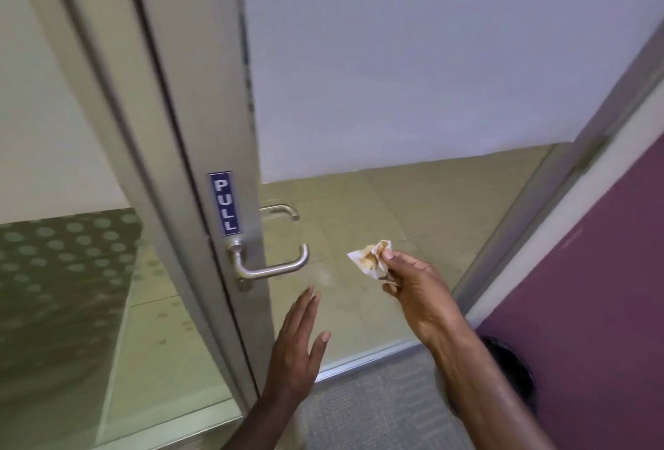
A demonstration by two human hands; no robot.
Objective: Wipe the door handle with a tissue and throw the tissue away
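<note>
Brown-stained, the tissue (370,257) sits pinched in the right hand (418,291) at centre frame, just right of the door handle (272,266). The left hand (298,349) hovers flat, fingers spread, empty. Wiping looks done; throwing away remains, with no bin clearly visible.

Even, soft indoor light, moderately bright, no hard shadows. Faint sheen along the door handle (273,264), dull reflections in the glass panel (72,270) left of the door frame (201,108). Whole view slightly motion-blurred. Wide-angle bend: frame edges curve, strongest at the corners.
</note>
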